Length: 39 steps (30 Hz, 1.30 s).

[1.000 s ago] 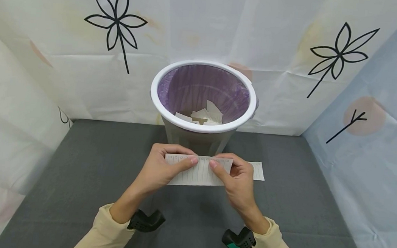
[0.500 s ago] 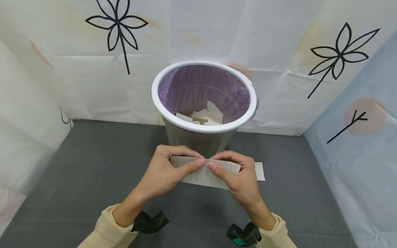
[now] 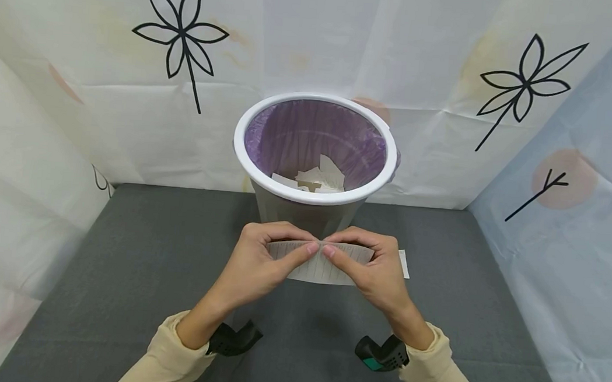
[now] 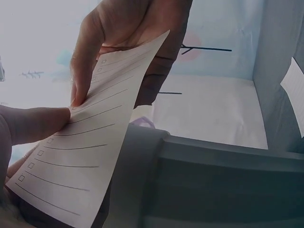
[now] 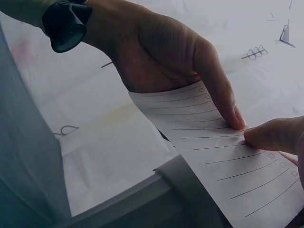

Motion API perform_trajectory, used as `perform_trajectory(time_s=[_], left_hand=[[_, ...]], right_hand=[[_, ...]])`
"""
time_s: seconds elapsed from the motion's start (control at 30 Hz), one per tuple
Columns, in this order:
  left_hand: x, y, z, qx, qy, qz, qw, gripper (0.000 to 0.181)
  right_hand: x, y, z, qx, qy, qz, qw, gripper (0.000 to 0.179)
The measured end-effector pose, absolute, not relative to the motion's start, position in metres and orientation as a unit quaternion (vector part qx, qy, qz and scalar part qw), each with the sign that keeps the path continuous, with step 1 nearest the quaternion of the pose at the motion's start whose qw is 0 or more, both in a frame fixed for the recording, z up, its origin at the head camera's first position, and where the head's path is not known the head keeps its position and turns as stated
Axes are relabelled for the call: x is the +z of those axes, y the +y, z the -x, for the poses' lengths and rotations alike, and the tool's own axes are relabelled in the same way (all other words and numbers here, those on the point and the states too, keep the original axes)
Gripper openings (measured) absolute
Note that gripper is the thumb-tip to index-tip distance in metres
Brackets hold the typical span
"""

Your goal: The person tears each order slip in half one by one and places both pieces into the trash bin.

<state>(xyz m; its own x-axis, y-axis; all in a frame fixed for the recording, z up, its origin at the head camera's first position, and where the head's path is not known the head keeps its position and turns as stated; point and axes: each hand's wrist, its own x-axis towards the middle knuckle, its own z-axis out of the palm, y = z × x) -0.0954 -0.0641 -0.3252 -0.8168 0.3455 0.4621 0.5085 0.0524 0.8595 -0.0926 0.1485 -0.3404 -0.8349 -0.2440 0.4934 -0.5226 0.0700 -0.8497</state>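
Note:
A sheet of lined paper (image 3: pixel 322 270) with small checkbox squares along one edge is held up in front of the bin. My left hand (image 3: pixel 260 264) pinches its top edge near the middle, thumb on the near face. Close beside it, thumb tips nearly meeting, my right hand (image 3: pixel 372 271) pinches the same edge. The paper (image 4: pixel 90 137) bows slightly in the left wrist view, and no tear shows in it. Behind the right hand a second piece of paper (image 3: pixel 404 265) lies on the table, mostly hidden.
A bin (image 3: pixel 305 198) with a white rim and purple liner stands just beyond the hands. Torn paper scraps (image 3: pixel 329 172) lie inside it. Grey cloth (image 3: pixel 138 262) covers the table, with patterned white and blue hangings (image 3: pixel 315 39) around it.
Both hands have shifted slightly right, and their thumb tips have come closer together along the paper's top edge. The sheet has tilted and bowed, showing its face less.

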Motion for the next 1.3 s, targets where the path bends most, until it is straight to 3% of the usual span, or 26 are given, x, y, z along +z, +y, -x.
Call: perform_trajectory(time_s=[0.73, 1.3], left_hand=[[-0.308, -0.063, 0.103, -0.582, -0.757, 0.284, 0.093, 0.005], [-0.304, -0.061, 0.108, -0.634, -0.735, 0.238, 0.030, 0.007]], right_hand=[[-0.315, 0.148, 0.105, 0.575, -0.738, -0.321, 0.145, 0.008], [-0.315, 0.142, 0.109, 0.550, -0.714, -0.373, 0.222, 0.011]])
